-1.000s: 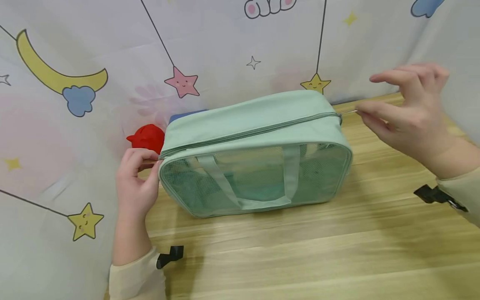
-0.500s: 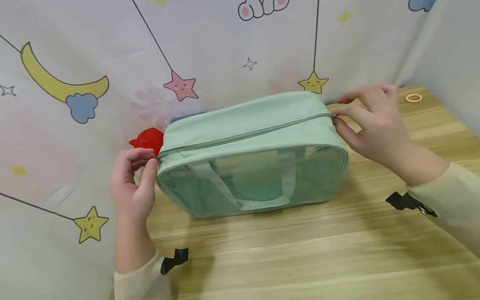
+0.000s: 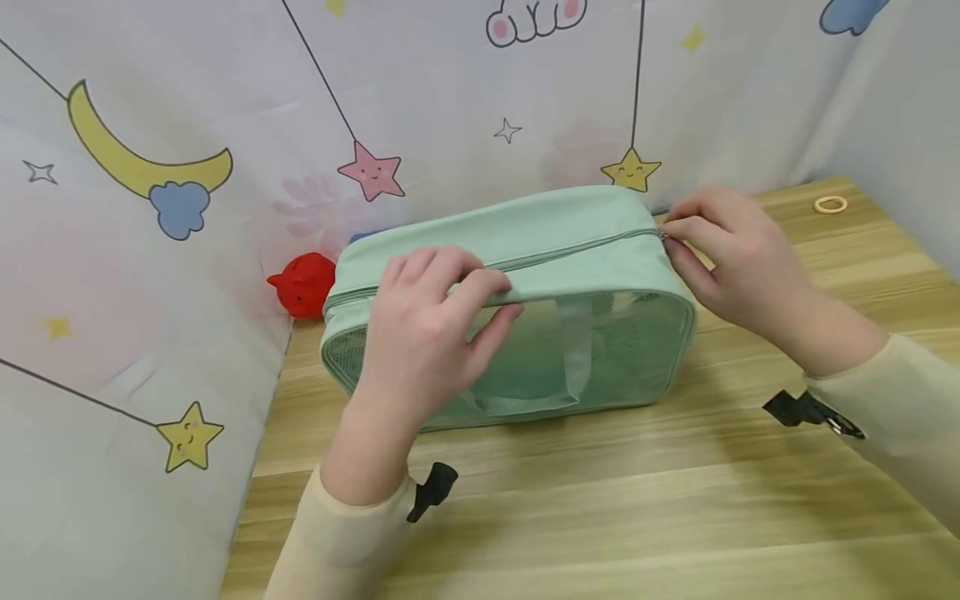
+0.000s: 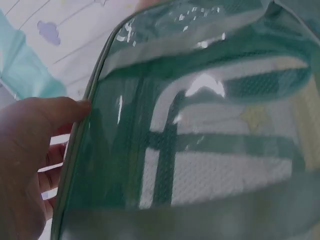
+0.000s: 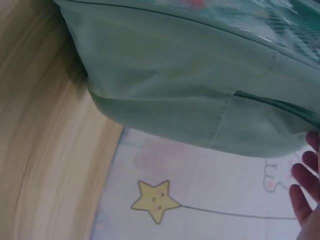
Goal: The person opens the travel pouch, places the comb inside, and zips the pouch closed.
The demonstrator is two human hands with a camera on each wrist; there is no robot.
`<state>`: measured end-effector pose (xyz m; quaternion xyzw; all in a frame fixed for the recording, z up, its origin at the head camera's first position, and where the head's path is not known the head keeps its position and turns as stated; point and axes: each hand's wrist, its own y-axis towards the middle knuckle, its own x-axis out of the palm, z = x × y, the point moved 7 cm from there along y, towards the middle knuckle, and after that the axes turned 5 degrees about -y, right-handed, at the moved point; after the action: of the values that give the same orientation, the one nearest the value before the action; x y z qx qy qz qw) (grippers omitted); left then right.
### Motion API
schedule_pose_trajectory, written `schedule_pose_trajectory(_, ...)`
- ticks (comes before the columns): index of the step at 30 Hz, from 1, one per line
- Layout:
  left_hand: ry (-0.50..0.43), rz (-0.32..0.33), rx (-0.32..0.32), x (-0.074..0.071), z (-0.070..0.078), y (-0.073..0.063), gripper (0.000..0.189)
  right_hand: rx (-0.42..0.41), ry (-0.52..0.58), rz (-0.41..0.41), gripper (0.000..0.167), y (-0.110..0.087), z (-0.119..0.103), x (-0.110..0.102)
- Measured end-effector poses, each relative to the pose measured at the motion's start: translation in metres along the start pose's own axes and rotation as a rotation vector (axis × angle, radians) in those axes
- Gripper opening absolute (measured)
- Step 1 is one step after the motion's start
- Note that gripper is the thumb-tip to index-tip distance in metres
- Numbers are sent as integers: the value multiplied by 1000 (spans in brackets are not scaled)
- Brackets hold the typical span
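Note:
A pale green toiletry bag (image 3: 540, 342) with a clear front panel stands upright on the wooden table in the head view. Its zipper (image 3: 555, 252) runs along the top, and a fabric handle (image 3: 576, 354) hangs down the front. My right hand (image 3: 738, 258) pinches the zipper pull (image 3: 663, 237) at the bag's right end. My left hand (image 3: 431, 325) grips the top front edge left of its middle. In the left wrist view, the left thumb (image 4: 70, 111) lies on the piped rim, with the other fingers behind it. Part of the handle is hidden by the left hand.
A red animal-shaped figure (image 3: 303, 286) sits by the bag's left end. Something blue (image 3: 367, 236) peeks out behind the bag. A small light ring (image 3: 831, 204) lies at the table's back right. A printed curtain (image 3: 465, 92) hangs behind the table (image 3: 600, 500).
My right hand has come left to the bag's end, its pull now close against the bag. My left hand has left the bag's left end and moved right to the top front edge.

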<state>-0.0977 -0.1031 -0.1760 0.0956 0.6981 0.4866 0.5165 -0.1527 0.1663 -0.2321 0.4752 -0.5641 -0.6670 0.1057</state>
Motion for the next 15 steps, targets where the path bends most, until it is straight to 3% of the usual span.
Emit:
schedule_pose_trajectory(3, 15, 6, 1, 11, 3, 2, 10, -5, -14, 58, 10, -5, -2, 3)
schedule_pose_trajectory(8, 0, 35, -10, 13, 2, -1, 11, 24, -14, 157, 10, -12, -2, 4)
schedule_pose_trajectory(15, -60, -99, -75, 9, -6, 4, 13, 98, 6, 219, 7, -9, -1, -1)
